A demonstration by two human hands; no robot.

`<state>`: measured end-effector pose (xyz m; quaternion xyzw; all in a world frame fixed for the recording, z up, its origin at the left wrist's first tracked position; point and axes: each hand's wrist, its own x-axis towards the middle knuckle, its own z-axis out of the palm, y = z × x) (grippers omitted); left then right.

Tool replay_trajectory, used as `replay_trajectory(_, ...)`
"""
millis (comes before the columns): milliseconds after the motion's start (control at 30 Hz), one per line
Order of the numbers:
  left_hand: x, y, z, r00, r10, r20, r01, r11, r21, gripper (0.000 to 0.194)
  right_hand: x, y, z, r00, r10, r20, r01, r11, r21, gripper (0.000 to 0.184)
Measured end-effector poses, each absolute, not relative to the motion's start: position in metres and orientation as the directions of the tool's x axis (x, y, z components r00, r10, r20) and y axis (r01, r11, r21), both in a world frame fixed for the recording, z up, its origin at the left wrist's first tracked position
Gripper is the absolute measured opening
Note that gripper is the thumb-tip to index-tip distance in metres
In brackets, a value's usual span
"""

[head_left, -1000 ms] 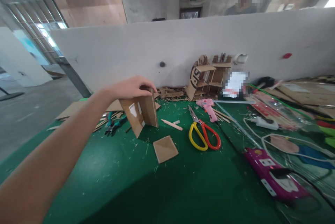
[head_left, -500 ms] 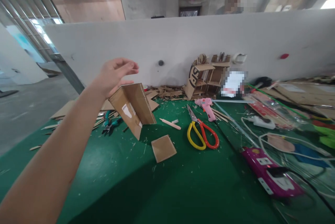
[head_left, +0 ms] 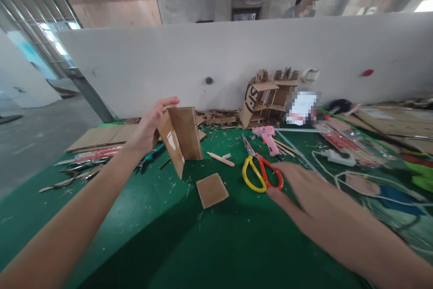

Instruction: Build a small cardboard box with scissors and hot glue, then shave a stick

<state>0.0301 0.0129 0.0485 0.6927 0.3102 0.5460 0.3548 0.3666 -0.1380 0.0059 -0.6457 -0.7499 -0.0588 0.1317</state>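
left hand at a bent cardboard piece, right hand over scissors

far left of the green counter point(head_left: 142, 239): flat brown cardboard sheets point(head_left: 96, 139), with a loose heap of thin wooden and silvery strips point(head_left: 83, 174) in front. the left hand point(head_left: 148, 127) comes next, fingers bent over the top of a brown cardboard piece of two panels joined at an angle point(head_left: 189, 133); touching at its upper left edge, but cannot tell whether thumb and fingers are clamped on it. piece stands on the counter, left panel slanting, white paper patches on its face. dark pliers with teal handles point(head_left: 153, 155) lie partly behind the left wrist.

mid-counter: a small flat brown cardboard square point(head_left: 212, 190) lies nearest the wearer; a slim pale pink pen-like stick point(head_left: 220, 159) beyond it. cardboard scraps point(head_left: 221, 119) along the foot of the white partition point(head_left: 152, 63).

right of those: large scissors with one yellow and one red handle point(head_left: 251, 150), flat, blades slightly parted, pointing away. behind them, a brown cardboard shelf model point(head_left: 260, 105) and a pink glue gun point(head_left: 268, 137).

the right hand point(head_left: 309, 192), blurred, is at the red handle, thumb and fingers apart about its loop; contact cannot be told.

far right: white cable point(head_left: 333, 172) and clear plastic packets point(head_left: 358, 142).
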Motion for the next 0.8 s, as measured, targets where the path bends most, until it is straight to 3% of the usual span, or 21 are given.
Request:
replay_trajectory(133,0.03,0.003,0.015,0.159,0.806,0.57,0.087,-0.586,0.805,0.098,0.342,-0.094,-0.016,-0.11,0.992,0.064,0.993,0.108,0.041,0.042)
replay_trajectory(300,0.036,0.002,-0.013,-0.02,0.834,0.552,0.148,-0.543,0.827,0.096,0.32,-0.069,-0.034,-0.134,0.988,0.076,0.985,0.124,0.121,0.036)
replay_trajectory(400,0.033,0.006,-0.028,-0.039,0.904,0.425,0.124,-0.418,0.9,0.083,0.316,-0.068,-0.042,-0.188,0.976,0.106,0.981,0.183,0.058,0.037)
replay_trajectory(500,0.03,0.009,-0.043,-0.076,0.913,0.401,0.076,-0.395,0.915,0.07,0.308,-0.067,-0.053,-0.211,0.967,0.141,0.974,0.221,-0.053,0.043)
replay_trajectory(667,0.033,0.002,-0.062,-0.028,0.921,0.388,0.035,-0.387,0.921,0.067,0.282,-0.049,-0.074,-0.119,0.954,0.276,0.981,0.157,-0.118,0.073)
replay_trajectory(700,0.034,0.001,-0.065,-0.018,0.924,0.383,0.023,-0.382,0.924,0.07,0.278,-0.042,-0.076,-0.111,0.948,0.298,0.983,0.148,-0.107,0.073)
replay_trajectory(800,0.036,0.0,-0.072,-0.052,0.93,0.363,-0.009,-0.364,0.931,0.076,0.275,-0.018,-0.079,-0.179,0.931,0.318,0.976,0.21,-0.066,0.051)
